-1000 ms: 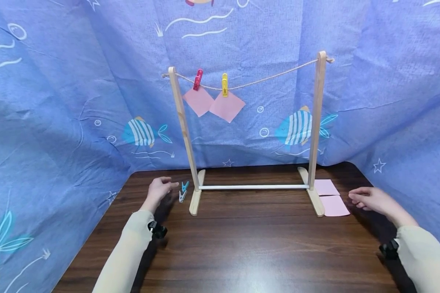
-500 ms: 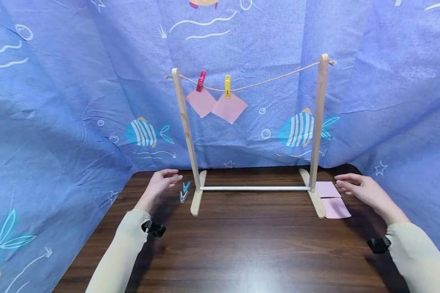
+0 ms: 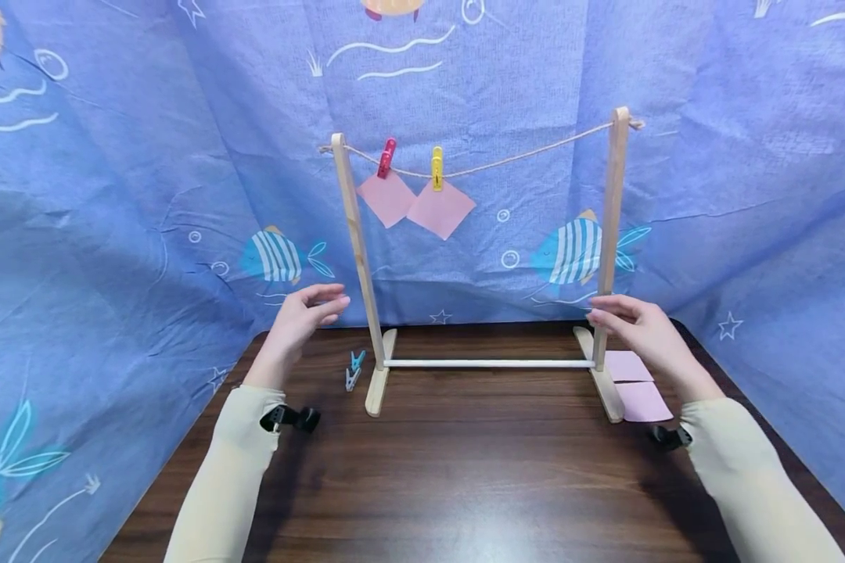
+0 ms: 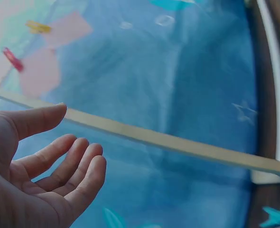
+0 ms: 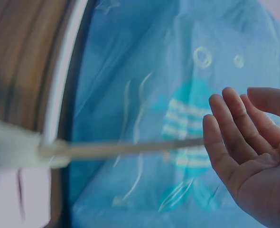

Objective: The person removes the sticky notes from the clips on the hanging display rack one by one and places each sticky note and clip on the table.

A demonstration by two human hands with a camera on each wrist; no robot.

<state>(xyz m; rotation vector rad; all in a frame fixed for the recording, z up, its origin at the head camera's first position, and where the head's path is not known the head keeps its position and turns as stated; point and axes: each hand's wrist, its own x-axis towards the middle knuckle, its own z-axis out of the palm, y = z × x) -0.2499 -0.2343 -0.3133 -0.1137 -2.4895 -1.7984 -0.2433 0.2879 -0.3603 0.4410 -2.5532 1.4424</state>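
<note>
My left hand (image 3: 299, 324) is raised beside the left post of a wooden drying stand (image 3: 357, 242), fingers relaxed and holding nothing. Bare palm and loosely bent fingers of that hand (image 4: 50, 202) show in the left wrist view. My right hand (image 3: 648, 336) is up at the right post (image 3: 611, 211), overlapping it in the head view, with nothing in its fingers. On the stand's cord (image 3: 521, 159) a red clothespin (image 3: 386, 159) and a yellow clothespin (image 3: 437, 170) each hold a pink paper square (image 3: 442, 209), the two squares side by side.
On the table (image 3: 479, 453), a blue clothespin (image 3: 357, 360) and a pale grey clothespin (image 3: 352, 380) lie left of the stand. Two pink paper squares (image 3: 643, 402) lie by its right foot (image 3: 607, 395). A white bar (image 3: 489, 363) joins the feet. Blue fish-print cloth (image 3: 493, 86) surrounds the table.
Both hands have risen from near the table. My right hand has moved left from beside the pink squares to the right post; my left hand has lifted above the loose clothespins.
</note>
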